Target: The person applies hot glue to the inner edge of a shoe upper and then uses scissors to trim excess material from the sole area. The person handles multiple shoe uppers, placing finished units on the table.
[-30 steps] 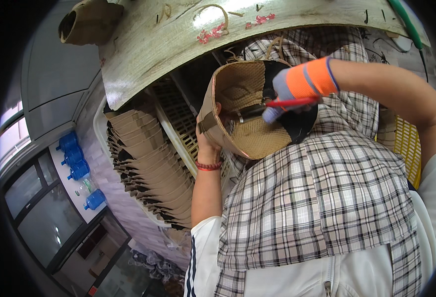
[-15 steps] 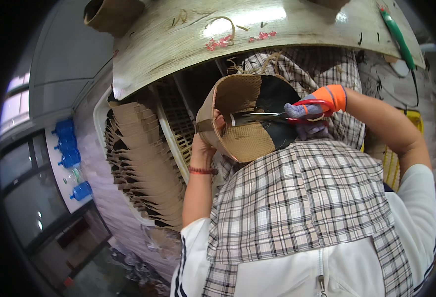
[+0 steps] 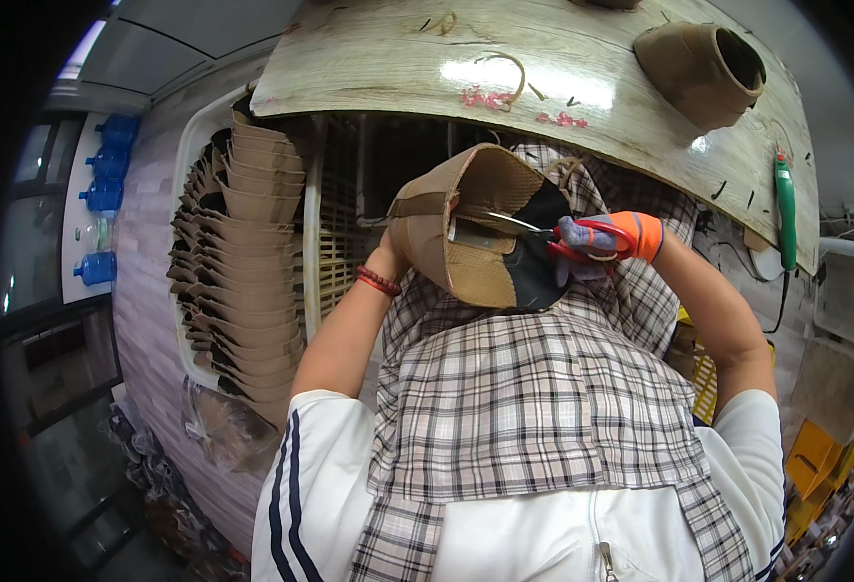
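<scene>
Head view: my left grip (image 3: 393,252) clasps a tan fabric shell (image 3: 422,194); my right grip (image 3: 592,242) encircles red-handled scissors (image 3: 559,251), blades (image 3: 519,224) inside.

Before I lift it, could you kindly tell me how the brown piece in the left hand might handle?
The brown piece probably holds its shape, since it stands open. It looks thin-walled, so likely light for its size. The textured lining should make it less slippery.
</scene>
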The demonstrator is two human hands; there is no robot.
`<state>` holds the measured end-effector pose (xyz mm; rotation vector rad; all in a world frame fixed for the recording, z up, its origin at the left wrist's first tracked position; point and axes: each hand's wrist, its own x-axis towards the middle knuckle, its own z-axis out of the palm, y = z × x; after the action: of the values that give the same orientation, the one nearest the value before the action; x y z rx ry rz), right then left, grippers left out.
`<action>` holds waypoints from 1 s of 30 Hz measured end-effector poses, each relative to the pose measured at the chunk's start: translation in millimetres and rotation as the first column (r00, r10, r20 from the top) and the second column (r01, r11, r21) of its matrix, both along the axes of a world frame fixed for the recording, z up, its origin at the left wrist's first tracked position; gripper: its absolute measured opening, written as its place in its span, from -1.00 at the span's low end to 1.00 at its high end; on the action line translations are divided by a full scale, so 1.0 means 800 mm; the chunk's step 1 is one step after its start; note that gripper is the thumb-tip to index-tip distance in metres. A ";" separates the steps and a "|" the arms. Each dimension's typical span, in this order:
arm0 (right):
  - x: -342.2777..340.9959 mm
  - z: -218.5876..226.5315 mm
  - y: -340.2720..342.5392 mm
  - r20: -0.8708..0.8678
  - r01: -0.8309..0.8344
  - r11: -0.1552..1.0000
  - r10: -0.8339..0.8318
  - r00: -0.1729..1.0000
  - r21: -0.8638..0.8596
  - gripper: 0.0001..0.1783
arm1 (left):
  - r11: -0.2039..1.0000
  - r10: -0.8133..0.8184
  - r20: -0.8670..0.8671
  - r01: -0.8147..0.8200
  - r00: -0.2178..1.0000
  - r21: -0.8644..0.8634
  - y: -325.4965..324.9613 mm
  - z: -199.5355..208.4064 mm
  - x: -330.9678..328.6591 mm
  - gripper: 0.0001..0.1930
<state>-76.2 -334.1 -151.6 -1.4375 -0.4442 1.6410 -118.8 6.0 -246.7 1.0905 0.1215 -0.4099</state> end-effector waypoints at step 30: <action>-0.101 -0.045 -0.077 0.051 0.544 0.711 -0.627 0.777 0.445 0.05 | 0.638 -0.760 0.321 -0.743 -0.566 0.200 -0.223 0.479 0.251 -0.74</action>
<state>-157.1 -395.6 -187.4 -1.2469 -0.3566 0.8237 82.1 -172.0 136.4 1.9785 -2.0741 1.3456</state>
